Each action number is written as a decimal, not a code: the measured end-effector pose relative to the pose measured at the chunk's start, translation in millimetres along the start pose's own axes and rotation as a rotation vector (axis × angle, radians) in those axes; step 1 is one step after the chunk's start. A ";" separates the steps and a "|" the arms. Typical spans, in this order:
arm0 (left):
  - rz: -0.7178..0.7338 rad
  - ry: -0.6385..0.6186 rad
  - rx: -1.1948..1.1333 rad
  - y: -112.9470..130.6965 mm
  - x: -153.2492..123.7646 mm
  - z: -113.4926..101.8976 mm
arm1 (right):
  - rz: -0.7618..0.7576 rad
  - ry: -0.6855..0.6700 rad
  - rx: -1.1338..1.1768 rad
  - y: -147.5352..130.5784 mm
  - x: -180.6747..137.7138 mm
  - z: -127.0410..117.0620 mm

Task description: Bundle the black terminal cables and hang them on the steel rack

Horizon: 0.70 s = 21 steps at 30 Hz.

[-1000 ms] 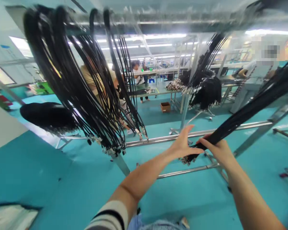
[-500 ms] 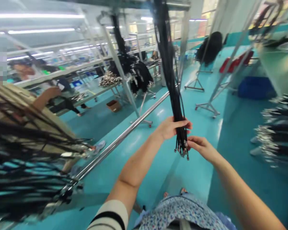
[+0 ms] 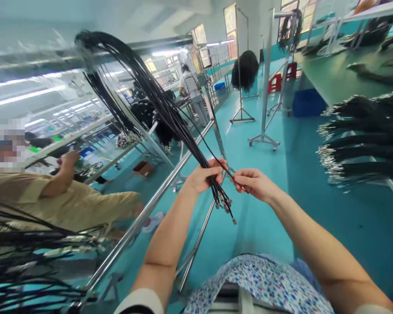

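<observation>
A bundle of black cables (image 3: 170,113) hangs over the top bar of a metal rack and slants down toward me. My left hand (image 3: 204,176) is closed round the bundle near its lower end, with small metal connectors (image 3: 223,200) sticking out below the fingers. To the right, my right hand (image 3: 253,183) pinches a single black cable (image 3: 212,150) that stands apart from the bundle. The end of that cable is mostly hidden by my fingers.
A metal rail (image 3: 157,196) runs diagonally at my left, with more black cables (image 3: 35,244) beside it. A person in tan clothing (image 3: 68,200) is at the left. Bundled cables (image 3: 363,148) lie on a table at the right. Wheeled stands (image 3: 264,141) and a blue bin (image 3: 309,102) are farther back.
The view has turned to the right. The bundle now slants instead of hanging nearly straight, and my right hand has one cable pulled aside from it. My left hand still grips the bundle.
</observation>
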<state>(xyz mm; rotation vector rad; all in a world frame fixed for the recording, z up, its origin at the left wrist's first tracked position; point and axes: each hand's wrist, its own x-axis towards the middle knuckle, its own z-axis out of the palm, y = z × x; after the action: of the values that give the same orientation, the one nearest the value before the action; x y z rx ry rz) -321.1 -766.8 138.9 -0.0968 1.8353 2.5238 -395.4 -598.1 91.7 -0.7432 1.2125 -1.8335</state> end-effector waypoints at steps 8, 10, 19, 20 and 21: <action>0.138 0.340 0.016 -6.4 -1.9 -6.6 | 0.023 -0.093 -0.043 -1.6 3.7 -13.6; 0.160 0.343 -0.007 -10.0 -0.8 -9.9 | 0.004 -0.086 -0.090 3.2 -1.7 -23.3; 0.194 0.372 -0.026 -17.2 15.9 -7.1 | -0.198 0.171 -0.274 10.0 6.0 -39.0; 0.193 0.378 -0.026 -17.6 18.0 -6.8 | -0.211 0.177 -0.286 10.6 7.8 -40.7; 0.191 0.384 -0.026 -18.0 19.9 -6.7 | -0.223 0.180 -0.287 11.5 9.4 -42.4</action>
<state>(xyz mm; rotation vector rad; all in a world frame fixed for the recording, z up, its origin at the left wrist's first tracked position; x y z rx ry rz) -339.8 -768.1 118.5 -0.4575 2.0249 2.8210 -431.1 -589.3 65.8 -0.9178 1.5871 -1.9626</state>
